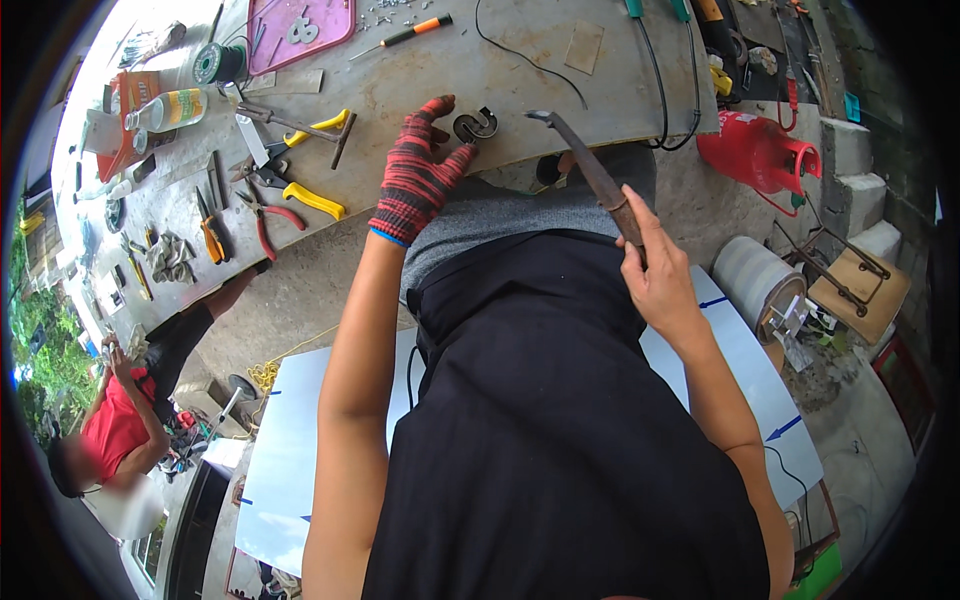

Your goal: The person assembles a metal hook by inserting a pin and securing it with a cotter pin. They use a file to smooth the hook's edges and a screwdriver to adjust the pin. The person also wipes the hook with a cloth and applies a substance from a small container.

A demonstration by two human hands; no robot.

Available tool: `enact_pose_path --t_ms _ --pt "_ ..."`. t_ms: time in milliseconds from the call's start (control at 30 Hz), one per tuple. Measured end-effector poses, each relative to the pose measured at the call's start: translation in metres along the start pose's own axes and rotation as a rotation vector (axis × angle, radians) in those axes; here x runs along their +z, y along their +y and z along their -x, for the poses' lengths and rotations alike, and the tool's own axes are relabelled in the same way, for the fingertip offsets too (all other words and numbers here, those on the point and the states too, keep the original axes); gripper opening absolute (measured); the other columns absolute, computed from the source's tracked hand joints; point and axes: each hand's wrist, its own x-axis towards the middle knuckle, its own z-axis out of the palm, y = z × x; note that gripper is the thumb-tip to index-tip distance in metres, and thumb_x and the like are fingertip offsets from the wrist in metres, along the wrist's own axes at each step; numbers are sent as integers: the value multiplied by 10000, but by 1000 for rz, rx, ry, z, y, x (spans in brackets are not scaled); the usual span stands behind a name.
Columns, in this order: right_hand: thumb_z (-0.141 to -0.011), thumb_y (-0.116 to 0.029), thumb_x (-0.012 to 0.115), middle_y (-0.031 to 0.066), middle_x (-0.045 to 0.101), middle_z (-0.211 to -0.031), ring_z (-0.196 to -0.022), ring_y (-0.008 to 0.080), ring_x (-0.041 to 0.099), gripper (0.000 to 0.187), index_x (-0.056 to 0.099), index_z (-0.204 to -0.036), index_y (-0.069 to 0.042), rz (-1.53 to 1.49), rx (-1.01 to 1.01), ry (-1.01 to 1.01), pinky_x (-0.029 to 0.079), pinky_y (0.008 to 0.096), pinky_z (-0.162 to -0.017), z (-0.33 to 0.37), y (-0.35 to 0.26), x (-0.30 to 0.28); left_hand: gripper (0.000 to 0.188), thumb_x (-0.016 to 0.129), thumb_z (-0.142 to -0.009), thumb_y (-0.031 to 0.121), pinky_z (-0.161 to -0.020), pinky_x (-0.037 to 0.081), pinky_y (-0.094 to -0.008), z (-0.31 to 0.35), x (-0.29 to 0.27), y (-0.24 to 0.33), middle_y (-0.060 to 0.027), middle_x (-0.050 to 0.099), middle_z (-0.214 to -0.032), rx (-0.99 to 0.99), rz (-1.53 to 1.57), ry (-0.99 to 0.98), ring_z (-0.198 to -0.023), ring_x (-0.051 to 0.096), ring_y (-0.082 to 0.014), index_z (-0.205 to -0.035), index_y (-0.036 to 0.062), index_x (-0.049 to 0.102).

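Observation:
My left hand (425, 170), in a red-and-black striped knit glove, is at the table's near edge with its fingers apart. A small dark metal piece, round and curled like an open ring (475, 127), lies just right of its fingers. The thumb is at or very near the piece; I cannot tell if they touch. My bare right hand (657, 262) is closed around a long, rusty metal bar with a bent, hooked tip (585, 165). Its tip points up and left, over the table edge and right of the curled piece.
The metal table (390, 85) holds a pink tray (330, 30), an orange-and-black screwdriver (405, 35), a T-shaped bar (342, 140), yellow-handled cutters (312, 200), pliers (265, 215) and a bottle (168, 110). A red gas cylinder (745, 150) stands right. Another person (125, 410) works at left.

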Motion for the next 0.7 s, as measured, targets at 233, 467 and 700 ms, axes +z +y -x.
enact_pose_path --t_ms 233,467,700 --pt "-882 83 606 243 659 -1154 -905 429 696 738 388 -1568 -81 46 2 -9 565 471 -799 11 -13 29 764 856 -773 95 -897 563 -373 6 23 0 -106 628 -1280 -25 -49 69 -973 653 -240 -1462 119 526" --pt "-877 88 611 231 652 -1106 -876 412 692 759 371 -1577 -78 59 -6 0 565 465 -785 2 -18 38 719 857 -769 109 -877 573 -392 4 24 1 -143 626 -1252 2 -94 73 -980 666 -286 -1424 127 561" --pt "-884 79 606 210 619 -1013 -826 395 674 764 350 -1587 -76 131 -32 -12 562 468 -762 -3 -14 51 707 864 -754 144 -936 548 -431 4 26 -2 -166 627 -1229 42 -170 81 -1067 633 -331 -1401 120 579"
